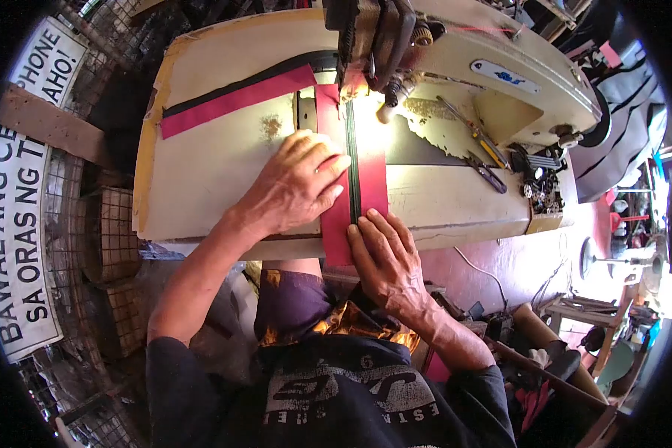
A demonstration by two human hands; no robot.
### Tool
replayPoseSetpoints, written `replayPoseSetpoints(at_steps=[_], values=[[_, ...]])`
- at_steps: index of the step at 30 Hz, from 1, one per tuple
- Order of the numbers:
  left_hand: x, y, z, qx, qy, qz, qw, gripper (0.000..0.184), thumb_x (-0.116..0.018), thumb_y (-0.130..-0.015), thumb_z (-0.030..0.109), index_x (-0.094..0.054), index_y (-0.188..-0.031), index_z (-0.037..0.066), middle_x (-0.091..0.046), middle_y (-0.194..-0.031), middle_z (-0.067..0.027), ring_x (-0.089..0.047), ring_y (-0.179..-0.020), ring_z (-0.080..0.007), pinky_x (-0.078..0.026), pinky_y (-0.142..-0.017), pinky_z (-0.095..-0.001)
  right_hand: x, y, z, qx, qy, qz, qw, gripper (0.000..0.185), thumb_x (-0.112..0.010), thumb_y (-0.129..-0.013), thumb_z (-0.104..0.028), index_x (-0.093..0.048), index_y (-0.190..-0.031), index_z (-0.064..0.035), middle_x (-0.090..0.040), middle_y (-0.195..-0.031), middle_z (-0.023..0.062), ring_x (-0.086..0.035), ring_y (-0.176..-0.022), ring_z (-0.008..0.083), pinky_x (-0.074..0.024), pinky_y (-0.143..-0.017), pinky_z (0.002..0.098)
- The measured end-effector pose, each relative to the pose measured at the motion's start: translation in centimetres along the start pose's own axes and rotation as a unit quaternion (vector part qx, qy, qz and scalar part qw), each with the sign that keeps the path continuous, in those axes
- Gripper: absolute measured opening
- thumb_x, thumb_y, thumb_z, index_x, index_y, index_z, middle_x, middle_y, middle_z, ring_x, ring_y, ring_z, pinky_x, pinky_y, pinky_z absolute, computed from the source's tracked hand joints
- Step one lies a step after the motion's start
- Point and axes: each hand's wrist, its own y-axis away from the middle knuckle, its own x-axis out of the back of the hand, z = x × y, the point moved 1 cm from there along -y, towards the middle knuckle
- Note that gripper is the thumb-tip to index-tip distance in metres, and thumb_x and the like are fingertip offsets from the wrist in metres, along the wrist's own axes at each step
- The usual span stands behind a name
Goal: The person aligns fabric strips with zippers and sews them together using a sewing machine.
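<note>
A red strip [334, 216] with a black zipper [353, 160] along its middle runs from under the sewing machine's needle area [349, 95] down over the table's front edge. On its left edge rests my left hand [300, 183], fingers bent and pressed together; whether they pinch the fabric is hidden. My right hand [387, 257] lies flat on the strip's lower part, fingertips on the zipper and the red fabric beside it. Another red strip with a black edge [239, 101] lies on the table to the upper left, its right end near the machine.
The sewing machine [500, 71] arches over the table [209, 179]. Right of the needle lie a yellow-handled screwdriver [491, 148], dark-handled snips [489, 176] and a pile of small metal parts [543, 179]. Lettered signs [22, 224] hang on wire mesh at the left.
</note>
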Motion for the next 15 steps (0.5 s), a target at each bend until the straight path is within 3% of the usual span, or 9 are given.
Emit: replayPoseSetpoints(at_steps=[4, 7, 10, 11, 15], values=[[-1.4, 0.9, 0.5, -0.008, -0.034, 0.037, 0.999, 0.043, -0.075, -0.090, 0.025, -0.068, -0.126, 0.003, -0.063, -0.127, -0.0149, -0.059, -0.122, -0.0343, -0.046, -0.108, -0.0489, 0.7, -0.2, -0.2, -0.004, -0.003, -0.017, 1.000, 0.058, -0.059, -0.083, -0.018, -0.059, -0.136, 0.0061, -0.057, -0.139, 0.0230, -0.050, -0.138, 0.0392, -0.0367, -0.119, 0.0564], [-0.9, 1.1, 1.6, -0.009, -0.027, 0.005, 1.000, 0.047, -0.074, -0.091, 0.031, -0.067, -0.126, 0.001, -0.063, -0.129, -0.0160, -0.057, -0.127, -0.0347, -0.044, -0.112, -0.0494, 1.4, -0.5, -0.2, -0.012, -0.019, -0.034, 0.999, 0.058, -0.059, -0.084, -0.018, -0.059, -0.136, 0.0059, -0.057, -0.140, 0.0229, -0.050, -0.139, 0.0387, -0.0377, -0.119, 0.0558], [-0.9, 0.9, 1.3, 0.002, -0.010, -0.005, 1.000, 0.050, -0.074, -0.091, 0.032, -0.066, -0.129, 0.000, -0.062, -0.130, -0.0172, -0.056, -0.128, -0.0355, -0.043, -0.113, -0.0496, 1.4, -0.8, 0.1, -0.006, 0.000, -0.044, 0.999, 0.058, -0.059, -0.084, -0.019, -0.059, -0.136, 0.0061, -0.056, -0.141, 0.0231, -0.051, -0.139, 0.0387, -0.0389, -0.118, 0.0546], [-0.9, 0.8, 1.1, 0.006, -0.008, -0.006, 1.000, 0.051, -0.074, -0.091, 0.032, -0.066, -0.129, 0.000, -0.062, -0.130, -0.0173, -0.056, -0.128, -0.0358, -0.043, -0.113, -0.0496, 1.7, -1.5, 0.1, -0.019, -0.014, -0.012, 1.000, 0.051, -0.065, -0.078, -0.010, -0.068, -0.126, 0.0046, -0.065, -0.130, 0.0209, -0.060, -0.130, 0.0378, -0.0452, -0.113, 0.0524], [-1.0, -0.1, -0.1, 0.015, -0.005, -0.005, 1.000, 0.053, -0.075, -0.090, 0.032, -0.065, -0.131, 0.000, -0.062, -0.132, -0.0179, -0.055, -0.128, -0.0370, -0.042, -0.113, -0.0497, 1.3, -2.5, 1.4, -0.018, -0.021, 0.003, 1.000, 0.048, -0.066, -0.078, -0.008, -0.068, -0.123, 0.0046, -0.066, -0.128, 0.0205, -0.061, -0.129, 0.0378, -0.0476, -0.110, 0.0518]])
